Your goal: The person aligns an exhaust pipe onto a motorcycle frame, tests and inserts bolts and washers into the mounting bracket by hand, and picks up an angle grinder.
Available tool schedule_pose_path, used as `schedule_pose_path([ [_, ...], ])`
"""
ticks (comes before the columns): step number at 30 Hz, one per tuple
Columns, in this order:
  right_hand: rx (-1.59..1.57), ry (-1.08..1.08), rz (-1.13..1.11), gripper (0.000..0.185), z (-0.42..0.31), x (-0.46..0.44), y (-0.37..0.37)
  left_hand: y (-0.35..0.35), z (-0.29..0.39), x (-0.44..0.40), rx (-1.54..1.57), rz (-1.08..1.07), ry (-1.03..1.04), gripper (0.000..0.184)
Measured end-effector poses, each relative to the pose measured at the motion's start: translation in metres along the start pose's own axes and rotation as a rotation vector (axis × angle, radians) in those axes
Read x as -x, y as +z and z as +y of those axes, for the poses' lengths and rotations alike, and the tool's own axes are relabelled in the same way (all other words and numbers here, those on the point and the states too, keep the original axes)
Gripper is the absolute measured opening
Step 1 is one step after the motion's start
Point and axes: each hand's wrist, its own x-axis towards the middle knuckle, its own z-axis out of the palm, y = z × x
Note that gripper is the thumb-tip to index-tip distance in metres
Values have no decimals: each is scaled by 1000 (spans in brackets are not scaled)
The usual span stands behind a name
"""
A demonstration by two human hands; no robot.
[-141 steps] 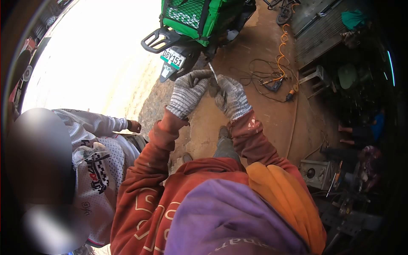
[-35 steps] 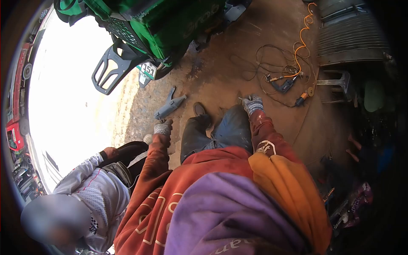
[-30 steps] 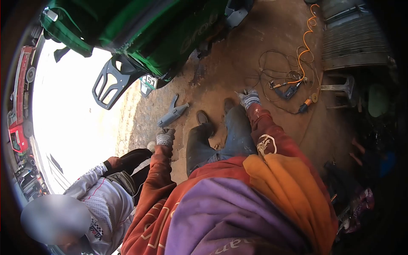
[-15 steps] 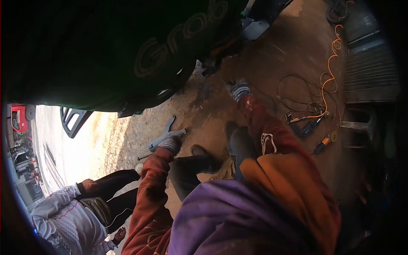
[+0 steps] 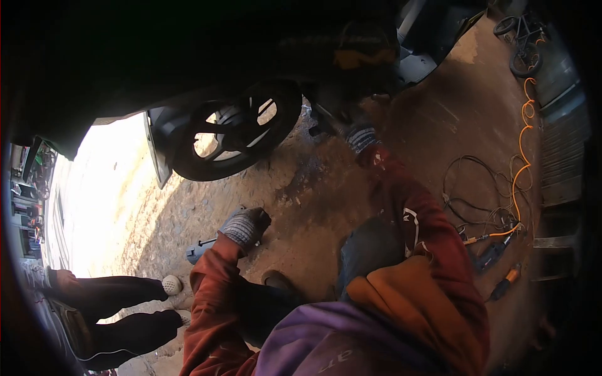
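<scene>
Hands well apart. Left hand [image 5: 244,227] on wearer's side of motorbike wheel [image 5: 233,130], curled round thin metal rod [image 5: 209,240], long axis sideways; grey plastic panel [image 5: 195,252] half hidden there, left's way nearer. Right hand [image 5: 359,133] right of wheel, too dark, can't tell grip tbh.

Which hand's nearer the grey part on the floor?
Left. The left hand partly hides the grey part; the right hand is farther off, by the motorcycle.
</scene>
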Motion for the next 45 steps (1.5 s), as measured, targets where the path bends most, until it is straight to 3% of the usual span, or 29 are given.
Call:
schedule_pose_path([
  [2,36,51,-13,40,-4,-18,13,1,-16,-6,-71,78,78,23],
  [4,-184,-169,72,37,2,-31,26,0,-24,-3,128,128,137,20],
  [5,-188,-169,69,37,8,-37,32,0,-25,-1,179,164,161,19],
  [6,-138,-443,195,28,14,-42,36,0,-24,2,180,166,157,19],
  [8,-87,-717,323,19,17,-48,41,-1,-23,7,146,222,117,19],
  [9,-392,-335,197,18,-4,-40,34,-4,-20,10,146,222,115,19],
  [11,-676,56,59,17,-44,-26,16,-10,-14,14,175,181,38,18],
  [14,-694,279,28,16,-56,-18,13,-2,-23,12,220,197,66,19],
  [16,-218,-318,134,16,-4,-40,48,-5,-19,10,234,190,50,18],
  [17,-224,-317,126,16,32,-56,70,-5,-18,12,249,175,36,18],
  [19,-421,-75,3,15,88,-88,106,-3,-16,14,248,184,31,18],
  [22,-562,-13,79,14,46,-60,84,-7,-13,15,220,187,39,17],
  [25,-505,50,45,12,23,-62,75,-4,-17,15,272,176,13,17],
  [26,-502,51,42,12,13,-57,71,-3,-18,15,353,162,-15,17],
  [28,-290,-170,259,16,-9,-52,66,-6,-17,14,329,172,-24,18],
  [32,-66,-215,209,25,-9,-67,74,-11,-12,19,265,183,-34,19],
  [33,-498,-152,186,28,-4,-77,87,-13,-13,20,272,190,-36,19],
  [35,-913,-81,143,32,5,-83,94,-12,-13,20,257,186,-19,18],
  [37,-51,-34,165,37,-36,-63,60,-13,-12,19,223,177,-22,18],
  [41,132,-9,9,46,-51,-63,49,-21,-7,30,198,205,39,19],
  [44,102,-31,35,49,-46,-62,52,-20,-1,38,135,247,60,18],
  [45,341,-21,218,49,-30,-76,66,-20,-2,37,136,244,60,18],
])
